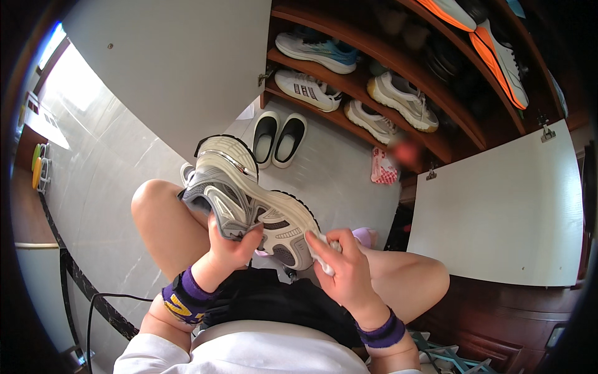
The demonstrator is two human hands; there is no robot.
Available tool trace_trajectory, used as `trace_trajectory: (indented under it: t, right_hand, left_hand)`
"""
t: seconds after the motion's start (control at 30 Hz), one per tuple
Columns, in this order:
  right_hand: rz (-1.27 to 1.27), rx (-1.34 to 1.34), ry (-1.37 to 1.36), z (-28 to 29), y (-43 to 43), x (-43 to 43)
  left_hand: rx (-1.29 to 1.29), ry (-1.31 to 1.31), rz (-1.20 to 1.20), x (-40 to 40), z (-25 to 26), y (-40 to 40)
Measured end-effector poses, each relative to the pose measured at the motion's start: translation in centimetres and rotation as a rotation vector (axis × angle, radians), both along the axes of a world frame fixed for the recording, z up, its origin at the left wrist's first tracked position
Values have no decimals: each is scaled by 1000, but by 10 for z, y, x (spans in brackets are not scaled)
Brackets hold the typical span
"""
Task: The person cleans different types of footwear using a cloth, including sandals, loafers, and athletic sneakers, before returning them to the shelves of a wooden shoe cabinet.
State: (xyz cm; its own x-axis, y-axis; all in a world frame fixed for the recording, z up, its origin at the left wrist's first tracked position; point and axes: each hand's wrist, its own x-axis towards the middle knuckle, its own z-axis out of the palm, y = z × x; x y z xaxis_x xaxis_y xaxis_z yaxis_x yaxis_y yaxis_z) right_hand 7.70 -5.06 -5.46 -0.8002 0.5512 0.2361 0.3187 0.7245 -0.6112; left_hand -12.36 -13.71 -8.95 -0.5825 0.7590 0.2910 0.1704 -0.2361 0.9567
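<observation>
A grey and cream running shoe [280, 219] is held up over my lap, tilted so its side and sole edge show. My left hand [231, 245] grips it by the collar and tongue, the thumb on the upper. Pinched in my right hand [343, 262] is a crumpled white wipe or tissue [327, 266], pressed against the sole edge near the toe. Part of the wipe is hidden by my fingers. Behind the held shoe, part of another shoe [187, 174] with a pale edge shows; whether it belongs to the same shoe I cannot tell.
Black and white slip-on shoes [279, 140] stand on the grey tile floor [327, 187]. A wooden shoe cabinet [327, 65] holds several sneakers, including a white one [308, 91]. Its pale doors [495, 210] hang wide on both sides. A red and white packet [384, 168] lies by the cabinet.
</observation>
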Motion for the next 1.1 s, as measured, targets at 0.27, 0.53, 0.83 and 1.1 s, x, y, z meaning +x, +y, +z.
trace_trajectory:
  t: [0.27,0.53,0.83,1.1]
  right_hand:
    - [-1,-29,-13,8,4,-24]
    - [-28,11,16,-9,-8,1]
    - [-38,-32,-19,-4,-8,-2]
    - [-83,-85,75,-1,0,-9]
  left_hand:
    - [-27,178,-14,-4,-1,4]
    - [-70,54,32,-4,3,2]
    - [-47,82,63,-11,5,3]
    - [-15,-1,19,-1,7,4]
